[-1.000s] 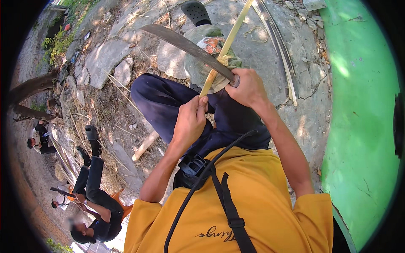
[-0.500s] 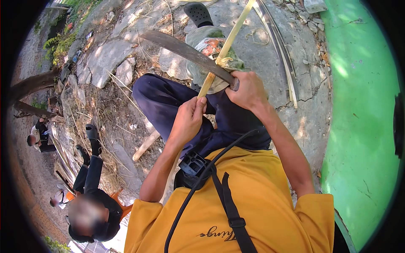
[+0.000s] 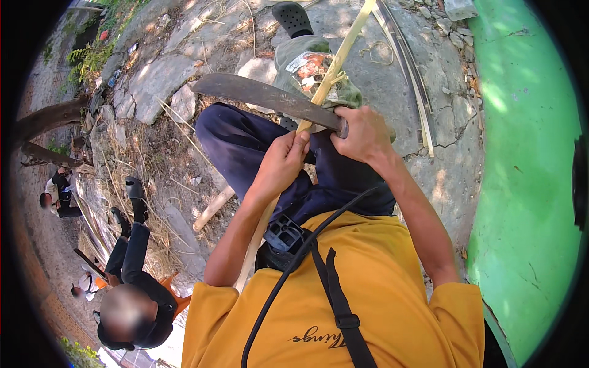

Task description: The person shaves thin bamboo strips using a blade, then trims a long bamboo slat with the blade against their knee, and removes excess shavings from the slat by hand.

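My left hand [image 3: 283, 161] is closed around a long pale bamboo strip [image 3: 345, 50], which slants up and away to the right and runs back under my left forearm. My right hand [image 3: 363, 136] grips the handle end of a machete [image 3: 261, 97], its dark blade pointing left. The blade lies across the strip just beyond my left fingers. A thin curled shaving [image 3: 337, 76] clings to the strip past the blade. Under it, a green patterned cloth [image 3: 351, 95] covers part of my outstretched lower leg.
Long dark and pale strips [image 3: 411, 73] lie on cracked concrete to the right, near a green wall [image 3: 521, 153]. A wooden stick [image 3: 213, 208] rests left of my knee. Farther left, a seated person in dark clothes [image 3: 136, 257] and other people sit near dry plant scraps [image 3: 150, 239].
The machete blade has swung nearer to level, its tip dropping toward me, and it crosses the strip closer to my left hand. My left hand has shifted slightly right and forward with the strip.
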Demonstrator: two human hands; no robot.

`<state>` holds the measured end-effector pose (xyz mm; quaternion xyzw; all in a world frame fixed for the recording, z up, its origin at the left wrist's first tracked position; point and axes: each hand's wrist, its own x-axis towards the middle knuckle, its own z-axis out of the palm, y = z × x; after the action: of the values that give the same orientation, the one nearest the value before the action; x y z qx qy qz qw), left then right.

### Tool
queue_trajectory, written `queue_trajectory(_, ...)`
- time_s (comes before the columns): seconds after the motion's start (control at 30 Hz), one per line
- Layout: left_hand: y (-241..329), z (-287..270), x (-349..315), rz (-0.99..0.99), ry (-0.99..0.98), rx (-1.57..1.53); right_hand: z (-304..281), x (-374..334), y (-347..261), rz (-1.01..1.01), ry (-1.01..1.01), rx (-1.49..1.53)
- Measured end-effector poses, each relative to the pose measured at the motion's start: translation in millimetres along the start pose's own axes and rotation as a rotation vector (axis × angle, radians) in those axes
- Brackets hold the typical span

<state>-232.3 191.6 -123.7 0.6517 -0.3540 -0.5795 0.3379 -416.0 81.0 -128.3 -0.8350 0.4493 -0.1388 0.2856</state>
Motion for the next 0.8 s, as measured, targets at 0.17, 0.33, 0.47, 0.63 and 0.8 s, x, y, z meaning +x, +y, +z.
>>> queue_trajectory(0.17,7.7,10.1,-22.1,0.124,0.119,0.235,-2.1,12.9,16.6,0.169,-0.008,0.089)
queue_trajectory(0.33,11.0,18.5,-19.3,0.273,0.278,0.475,-2.9,0.0,6.6,0.095,0.034,0.079)
queue_trajectory(0.47,10.0,16.0,-13.0,0.285,0.295,0.510,-3.8,0.1,3.2,0.052,0.026,0.027)
queue_trajectory(0.63,8.3,17.0,-22.7,0.276,0.288,0.489,-0.5,12.1,13.7,0.147,0.014,0.083)
queue_trajectory(0.8,15.1,12.8,-14.4,0.258,0.244,0.463,1.2,2.1,14.1,0.091,0.034,0.106)
